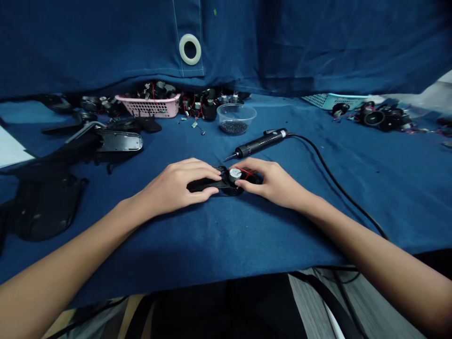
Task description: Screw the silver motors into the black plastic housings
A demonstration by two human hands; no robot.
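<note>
A black plastic housing point(226, 184) lies on the blue cloth in front of me, with a silver round motor point(235, 174) at its right part and red wires beside the motor. My left hand point(187, 182) grips the left part of the housing, thumb at its near side and fingers over the far side. Around the motor and the housing's right end, my right hand point(266, 182) has its thumb and fingers closed. Just beyond the hands rests a black electric screwdriver point(261, 143), its tip pointing left and its cable running right.
Behind the housing stands a clear tub point(236, 117) of small dark screws. A pink basket point(151, 107) with motor parts is at the back left, a teal basket point(335, 100) at the back right. Black plastic shells point(45, 193) lie at left; more black parts point(383, 117) sit at right.
</note>
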